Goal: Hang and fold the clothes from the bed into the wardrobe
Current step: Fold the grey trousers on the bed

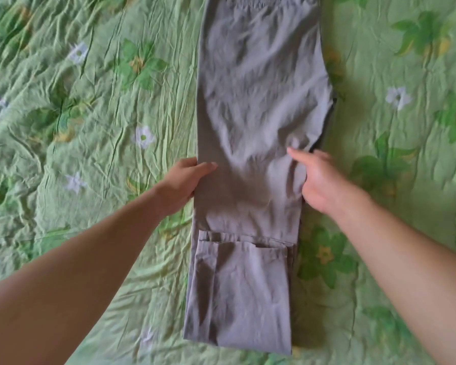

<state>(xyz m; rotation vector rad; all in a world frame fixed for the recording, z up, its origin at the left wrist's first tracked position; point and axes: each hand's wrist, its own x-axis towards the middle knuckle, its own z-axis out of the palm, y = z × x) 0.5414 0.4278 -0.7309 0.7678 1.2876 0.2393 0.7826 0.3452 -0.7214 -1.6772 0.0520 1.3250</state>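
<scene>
A pair of grey trousers (258,101) lies lengthwise down the middle of the bed, folded leg on leg, with an upper layer's hem lying across the lower part near me. My left hand (182,180) holds the trousers' left edge, thumb on top and fingers under the cloth. On the right edge my right hand (319,177) pinches the cloth, with its thumb lying on top and its fingers tucked beneath. The trousers' far end runs out of the top of the frame.
A crumpled green bedspread (90,114) with a leaf and flower print covers the whole bed around the trousers. No other garment and no wardrobe show in this view.
</scene>
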